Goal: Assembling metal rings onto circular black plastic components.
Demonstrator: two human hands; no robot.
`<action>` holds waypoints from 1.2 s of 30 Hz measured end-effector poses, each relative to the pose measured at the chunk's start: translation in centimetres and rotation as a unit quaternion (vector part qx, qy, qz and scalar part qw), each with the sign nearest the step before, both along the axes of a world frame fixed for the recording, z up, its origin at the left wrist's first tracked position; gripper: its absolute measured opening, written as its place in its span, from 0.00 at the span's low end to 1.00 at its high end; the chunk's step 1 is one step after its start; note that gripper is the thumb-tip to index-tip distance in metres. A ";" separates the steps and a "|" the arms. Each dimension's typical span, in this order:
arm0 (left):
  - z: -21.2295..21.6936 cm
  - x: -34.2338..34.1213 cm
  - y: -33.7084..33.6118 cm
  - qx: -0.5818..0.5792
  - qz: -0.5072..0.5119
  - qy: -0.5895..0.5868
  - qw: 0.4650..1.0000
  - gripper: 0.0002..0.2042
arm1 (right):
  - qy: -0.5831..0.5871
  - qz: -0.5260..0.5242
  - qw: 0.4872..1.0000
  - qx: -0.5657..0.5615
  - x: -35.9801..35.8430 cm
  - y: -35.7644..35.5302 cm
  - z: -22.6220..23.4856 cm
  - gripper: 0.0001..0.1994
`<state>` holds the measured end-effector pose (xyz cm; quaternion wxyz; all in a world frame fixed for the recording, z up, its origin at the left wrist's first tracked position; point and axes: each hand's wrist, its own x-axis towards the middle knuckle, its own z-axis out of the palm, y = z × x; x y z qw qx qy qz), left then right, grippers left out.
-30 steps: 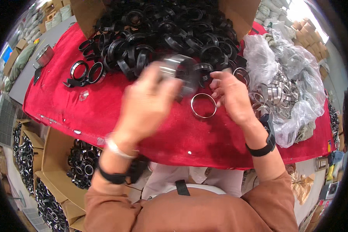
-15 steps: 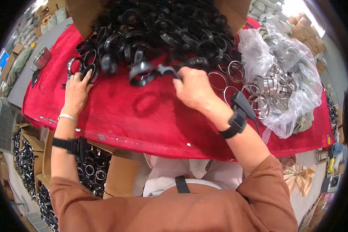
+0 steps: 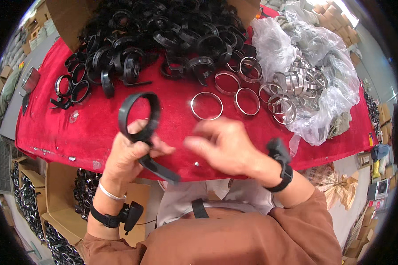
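My left hand [image 3: 126,154] is closed on a black plastic ring with a flat handle [image 3: 124,115], raised over the front of the red cloth [image 3: 97,141]. The ring stands upright above the fingers and its handle slants down to the right. My right hand [image 3: 227,148], slightly blurred, is just right of it, with thumb and fingers apart and nothing visible between them. Beyond the right hand a thin silver metal ring [image 3: 192,106] lies flat on the cloth, with another silver ring [image 3: 236,102] to its right.
A large heap of black handled rings [image 3: 168,33] spills from a cardboard box [image 3: 68,22] at the back. Clear plastic bags [image 3: 336,75] with several silver rings lie on the right. A small black group [image 3: 79,92] lies left; cardboard boxes [image 3: 62,194] stand below the table's edge.
My left hand has left the small group at the left and come nearer, now gripping a black ring. My right hand, which held a black ring, has moved nearer and no longer holds it.
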<state>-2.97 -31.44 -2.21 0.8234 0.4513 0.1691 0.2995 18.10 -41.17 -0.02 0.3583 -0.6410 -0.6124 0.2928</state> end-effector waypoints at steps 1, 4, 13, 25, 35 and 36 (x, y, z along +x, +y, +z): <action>0.1 -0.1 0.3 -0.018 0.018 -0.022 0.999 0.27 | -0.116 -0.088 0.977 0.159 1.1 0.5 -0.7 0.23; 1.0 0.7 0.3 -0.012 0.023 -0.014 1.000 0.22 | -0.333 -0.144 0.923 0.131 3.4 2.4 -1.0 0.33; 1.1 1.8 1.3 -0.091 0.067 0.026 0.993 0.25 | -0.317 0.201 0.927 -0.008 7.2 2.2 1.1 0.37; 1.9 3.3 -0.5 -0.022 0.157 0.093 0.983 0.23 | -0.387 -0.011 0.922 -0.016 2.7 1.1 0.3 0.27; 1.1 2.9 -0.7 0.018 0.138 0.047 0.989 0.22 | -0.298 0.067 0.948 0.093 4.6 0.2 -0.4 0.35; 1.1 3.0 -0.7 0.022 0.141 0.051 0.988 0.23 | -0.298 0.067 0.948 0.092 4.4 0.2 -0.3 0.35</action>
